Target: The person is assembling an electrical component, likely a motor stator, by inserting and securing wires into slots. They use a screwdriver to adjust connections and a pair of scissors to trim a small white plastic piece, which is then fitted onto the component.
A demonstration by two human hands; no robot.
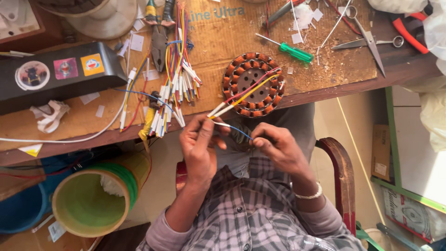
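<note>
A round motor stator with copper windings (252,84) lies at the near edge of a cardboard-covered workbench (218,42). Red, yellow and blue lead wires (246,93) run from it toward me. My left hand (200,148) pinches the white-sleeved ends of these wires just below the bench edge. My right hand (274,146) grips the blue wire (239,131) between thumb and fingers, close beside the left hand. A bundle of coloured wires with white sleeves (174,79) lies on the bench to the left of the stator.
Pliers (159,37), a green-handled screwdriver (290,50), scissors (369,39) and an orange-handled tool (409,30) lie on the bench. A black box with stickers (55,74) sits at left. A green spool (93,202) stands below left, a wooden chair arm (341,172) at right.
</note>
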